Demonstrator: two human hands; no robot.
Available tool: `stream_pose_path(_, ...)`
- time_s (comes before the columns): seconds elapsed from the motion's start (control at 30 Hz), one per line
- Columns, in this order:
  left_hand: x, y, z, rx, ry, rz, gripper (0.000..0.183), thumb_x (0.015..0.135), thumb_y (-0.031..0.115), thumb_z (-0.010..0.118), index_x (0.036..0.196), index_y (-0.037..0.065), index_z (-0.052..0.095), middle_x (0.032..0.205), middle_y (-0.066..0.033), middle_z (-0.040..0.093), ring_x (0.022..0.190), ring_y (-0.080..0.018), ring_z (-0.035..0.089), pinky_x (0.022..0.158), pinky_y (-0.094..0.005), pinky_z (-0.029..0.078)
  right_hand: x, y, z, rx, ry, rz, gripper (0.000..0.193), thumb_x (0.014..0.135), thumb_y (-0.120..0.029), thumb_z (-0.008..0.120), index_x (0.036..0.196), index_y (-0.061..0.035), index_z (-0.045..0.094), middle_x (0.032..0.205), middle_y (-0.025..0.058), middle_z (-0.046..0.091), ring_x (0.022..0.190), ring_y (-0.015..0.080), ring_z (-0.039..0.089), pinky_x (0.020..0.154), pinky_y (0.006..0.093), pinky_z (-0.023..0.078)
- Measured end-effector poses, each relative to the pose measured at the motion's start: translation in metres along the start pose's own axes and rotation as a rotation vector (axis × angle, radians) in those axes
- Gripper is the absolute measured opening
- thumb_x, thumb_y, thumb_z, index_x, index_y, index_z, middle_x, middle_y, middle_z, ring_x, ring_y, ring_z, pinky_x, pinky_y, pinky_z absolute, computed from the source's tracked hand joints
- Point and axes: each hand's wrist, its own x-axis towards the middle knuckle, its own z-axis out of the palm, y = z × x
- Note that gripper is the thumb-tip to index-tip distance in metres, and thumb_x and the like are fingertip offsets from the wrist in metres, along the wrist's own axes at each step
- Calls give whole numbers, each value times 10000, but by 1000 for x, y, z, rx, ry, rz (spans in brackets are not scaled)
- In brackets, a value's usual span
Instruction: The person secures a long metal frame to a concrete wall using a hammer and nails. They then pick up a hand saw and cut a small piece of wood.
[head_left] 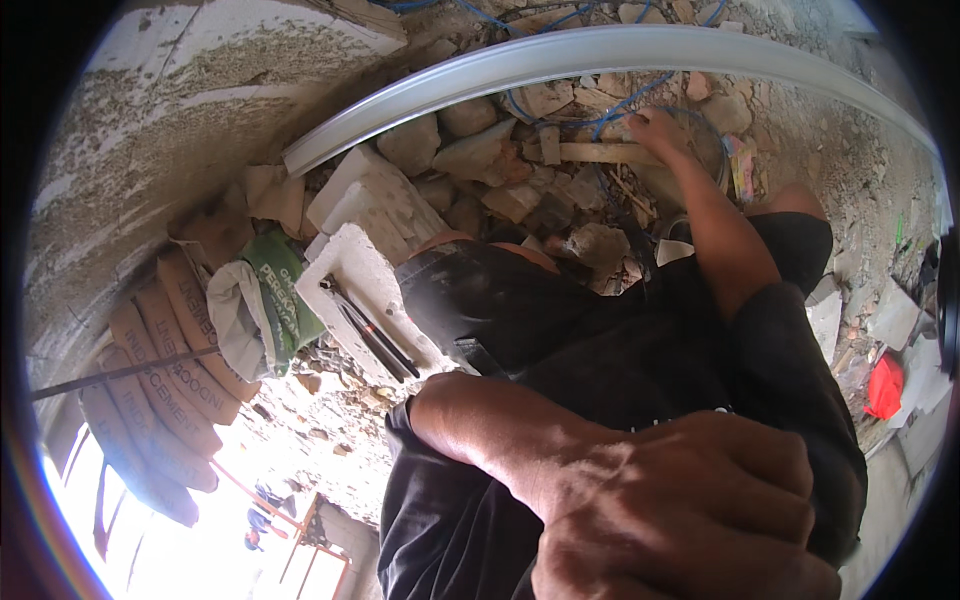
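Note:
My left hand (690, 505) is closed in a fist close to the camera, knuckles up, in front of my dark shirt. Its fingertips are hidden, so whether it holds anything does not show. Reaching out over the rubble, my right hand (657, 132) has its fingers curled together beside a blue cord (605, 125) and a flat wooden strip (605, 153). What lies between those fingers is too small to make out. Black long-handled pincers (370, 328) rest on a pale block (345, 262) by my left knee, apart from both hands.
A long grey metal profile (600, 48) spans the ground beyond my right hand. Broken stones (475, 152) cover the ground before my knees. To the left are a green bag (283, 290) and stacked brown sacks (165, 385). Something red (885, 387) lies at the right.

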Motion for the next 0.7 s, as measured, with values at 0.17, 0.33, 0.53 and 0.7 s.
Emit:
stream_pose_path(0.17,-3,-1,-9,75,-18,82,328,940,230,372,834,-33,536,790,-185,591,522,-262,526,483,-371,405,-9,-24,-1,-72,-52,33,479,877,-423,502,1135,-29,594,1099,171,612,1014,329,575,852,444,452)
stream_pose_path(0.33,2,-12,-39,342,-259,-45,127,887,129,528,925,11,554,881,-148,637,628,-222,612,557,-339,464,-10,-8,8,12,-21,-82,426,863,-420,517,1058,-57,628,1014,169,625,940,323,587,815,443,452)
stream_pose_path(0.53,-9,-1,-111,954,-355,-213,144,934,125,468,977,12,547,919,-173,658,768,-234,655,656,-327,501,-9,-12,24,-348,-172,-274,322,825,-330,569,1063,-117,609,1039,135,609,998,316,560,862,469,430)
stream_pose_path(0.7,-20,16,-133,1070,68,-392,176,952,157,458,1037,18,521,940,-174,639,724,-177,617,619,-306,530,-27,7,42,-640,-50,-447,499,697,-248,645,1139,-54,514,1164,153,548,1083,326,520,905,487,415)
